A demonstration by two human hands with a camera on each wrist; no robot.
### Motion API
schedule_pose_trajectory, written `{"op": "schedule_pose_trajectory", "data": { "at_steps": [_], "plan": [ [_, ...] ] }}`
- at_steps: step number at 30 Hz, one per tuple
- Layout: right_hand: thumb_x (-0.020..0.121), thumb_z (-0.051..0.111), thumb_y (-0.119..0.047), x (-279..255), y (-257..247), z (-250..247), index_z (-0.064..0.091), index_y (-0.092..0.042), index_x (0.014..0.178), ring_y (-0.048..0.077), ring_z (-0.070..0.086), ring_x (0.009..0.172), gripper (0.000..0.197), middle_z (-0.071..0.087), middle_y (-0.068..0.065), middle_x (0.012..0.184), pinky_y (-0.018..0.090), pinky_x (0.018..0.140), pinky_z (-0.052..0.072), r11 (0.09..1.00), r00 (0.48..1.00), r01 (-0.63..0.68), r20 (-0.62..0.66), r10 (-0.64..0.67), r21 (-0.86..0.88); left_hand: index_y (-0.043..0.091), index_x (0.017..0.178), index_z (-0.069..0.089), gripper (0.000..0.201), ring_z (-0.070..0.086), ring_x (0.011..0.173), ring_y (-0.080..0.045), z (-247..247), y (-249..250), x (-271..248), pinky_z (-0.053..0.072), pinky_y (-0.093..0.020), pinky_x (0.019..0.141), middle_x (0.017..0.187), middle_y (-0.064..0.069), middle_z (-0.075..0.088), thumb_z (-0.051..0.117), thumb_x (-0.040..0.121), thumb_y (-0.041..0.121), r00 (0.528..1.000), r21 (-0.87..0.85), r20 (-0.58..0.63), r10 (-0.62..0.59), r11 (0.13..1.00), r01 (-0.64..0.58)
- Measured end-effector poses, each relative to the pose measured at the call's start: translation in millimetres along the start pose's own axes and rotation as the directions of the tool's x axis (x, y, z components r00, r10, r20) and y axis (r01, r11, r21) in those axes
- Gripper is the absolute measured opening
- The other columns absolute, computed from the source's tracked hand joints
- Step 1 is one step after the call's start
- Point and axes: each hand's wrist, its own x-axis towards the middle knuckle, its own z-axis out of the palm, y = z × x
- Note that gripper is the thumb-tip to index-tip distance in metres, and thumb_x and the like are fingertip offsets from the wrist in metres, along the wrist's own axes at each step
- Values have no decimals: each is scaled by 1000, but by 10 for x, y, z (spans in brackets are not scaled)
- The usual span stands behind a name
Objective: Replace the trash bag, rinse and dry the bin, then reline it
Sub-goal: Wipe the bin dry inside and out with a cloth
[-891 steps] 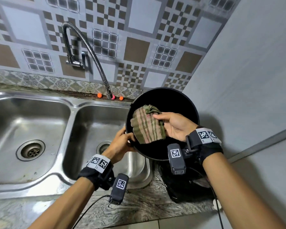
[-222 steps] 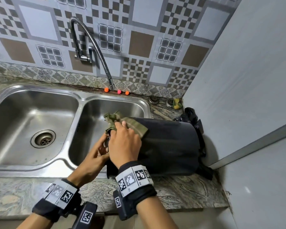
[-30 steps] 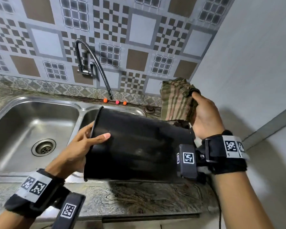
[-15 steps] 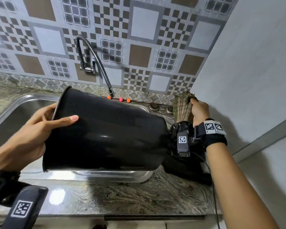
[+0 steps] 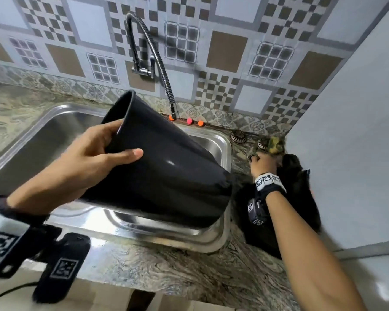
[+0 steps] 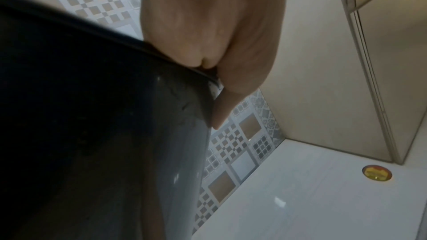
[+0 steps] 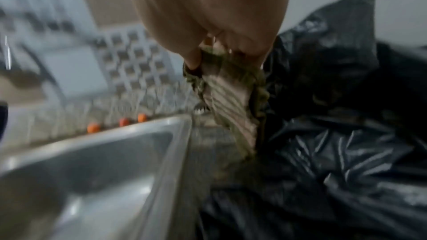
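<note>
The left hand (image 5: pixel 85 162) is gripping the bin (image 5: pixel 166 173) by its rim, long axis tilted over the sink (image 5: pixel 220 144). The right hand (image 5: pixel 262 162) is pinching the cloth (image 7: pixel 231 101) at the far right, nearer the trash bag (image 7: pixel 335 152) on the table (image 5: pixel 189 272).

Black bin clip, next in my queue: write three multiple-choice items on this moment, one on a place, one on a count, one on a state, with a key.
1. Where is the black bin?
A. Above the sink
B. On the floor
C. Inside a cupboard

2. How many small orange and pink balls sit behind the sink?
A. One
B. Three
C. Five

3. What does the right hand hold?
A. Nothing
B. The tap
C. A striped cloth

Key: 1 A, the left hand has its grip on the rim, bin tilted over the basin. 2 B, three show by the tap. 3 C, right wrist view shows fingers pinching it beside the black trash bag.
</note>
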Motion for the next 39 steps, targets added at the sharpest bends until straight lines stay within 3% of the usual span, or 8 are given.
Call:
{"op": "schedule_pose_trajectory", "data": {
  "at_steps": [5, 11, 19, 23, 27, 32, 34, 39],
  "plan": [
    [91, 56, -22, -110, -46, 511, 73, -14, 113, 39, 63, 110, 29, 68, 20, 117, 39, 92, 51, 986, 979, 24, 205, 11, -167, 7, 127, 64, 37, 70, 114, -21, 22, -85, 171, 54, -31, 99, 119, -5, 75, 62, 93, -7, 998, 143, 56, 42, 989, -49],
    [91, 56, -22, -173, -59, 510, 72, -18, 117, 39, 62, 110, 31, 69, 20, 117, 40, 92, 52, 974, 978, 17, 204, 30, -224, 6, 125, 65, 35, 70, 113, -22, -9, -213, 260, 54, -34, 100, 118, -5, 75, 62, 93, -7, 995, 190, 90, 39, 980, -56],
    [94, 63, -34, -160, -87, 217, 55, -11, 140, 27, 53, 131, 52, 57, 12, 140, 33, 111, 38, 998, 893, -67, 444, 67, -16, 7, 119, 67, 30, 71, 107, -14, -34, -432, 371, 55, -29, 94, 114, 1, 76, 68, 92, -4, 987, 260, 146, 71, 960, -107],
    [95, 62, -31, -408, -385, -221, 63, -8, 130, 22, 59, 124, 43, 63, 10, 133, 29, 107, 40, 986, 953, -14, 301, -36, 164, 13, 115, 68, 27, 71, 106, -17, -20, -513, 417, 55, -47, 94, 110, 3, 76, 70, 88, 16, 973, 366, 203, 108, 913, -178],
    [87, 58, -57, -718, -867, -560, 73, -12, 106, 23, 68, 107, 52, 74, 8, 112, 45, 101, 51, 937, 970, 84, 188, -155, 340, 16, 109, 72, 22, 67, 89, 2, 96, -566, 410, 54, -31, 84, 95, 14, 75, 75, 87, 16, 965, 501, 210, 158, 830, -244],
    [69, 52, -79, -1231, -1666, -833, 69, 2, 87, 22, 72, 75, 85, 74, 9, 82, 51, 81, 60, 886, 947, -10, 288, -140, 464, 9, 93, 66, 15, 61, 72, -16, 204, -534, 314, 39, -32, 62, 65, 9, 61, 77, 86, 16, 943, 610, 248, 221, 721, -329],
    [67, 55, -79, -1415, -1910, -851, 66, 0, 79, 13, 59, 58, 82, 59, 0, 66, 45, 71, 63, 897, 933, -54, 342, -110, 438, 10, 93, 65, 14, 64, 73, -20, 210, -561, 273, 45, -37, 66, 71, 3, 67, 75, 86, 17, 932, 611, 283, 227, 706, -358],
    [66, 69, -60, -1684, -2148, -780, 56, -6, 66, 29, 69, 72, 56, 61, 5, 66, 52, 65, 61, 981, 942, 12, 326, -76, 196, 15, 102, 60, 16, 67, 77, -26, 274, -620, 157, 52, -42, 67, 80, -3, 69, 69, 89, 18, 908, 638, 371, 195, 657, -402]
  ]
}}
